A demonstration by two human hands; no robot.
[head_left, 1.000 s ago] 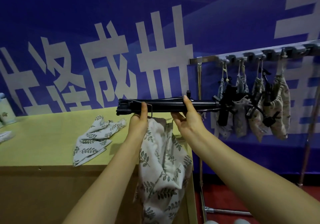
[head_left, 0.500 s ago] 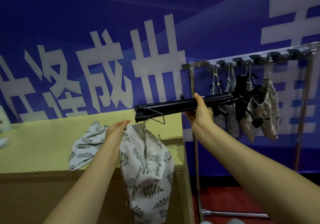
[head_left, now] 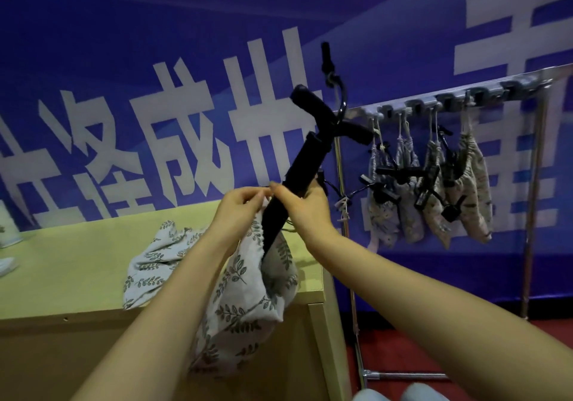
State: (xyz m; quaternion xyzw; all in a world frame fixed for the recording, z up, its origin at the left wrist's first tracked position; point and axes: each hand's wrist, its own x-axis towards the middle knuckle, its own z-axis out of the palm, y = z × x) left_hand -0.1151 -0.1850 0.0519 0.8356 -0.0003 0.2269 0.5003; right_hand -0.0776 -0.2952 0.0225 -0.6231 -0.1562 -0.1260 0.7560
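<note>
A black folded hanger (head_left: 305, 165) stands tilted, its hook end up and its lower end inside a white drawstring bag (head_left: 245, 295) printed with leaves. My right hand (head_left: 302, 203) grips the hanger's shaft at the bag's mouth. My left hand (head_left: 240, 206) pinches the bag's upper edge just left of the shaft. The bag hangs in front of the table's near right corner.
A second leaf-print bag (head_left: 158, 261) lies flat on the yellow table (head_left: 62, 267). To the right, a metal rack (head_left: 465, 96) carries several filled bags (head_left: 434, 192) with black hangers poking out. A blue banner covers the wall behind.
The hanger swung from nearly level to steeply upright, and its lower end went into the bag. My left hand rose to the bag's mouth beside my right hand.
</note>
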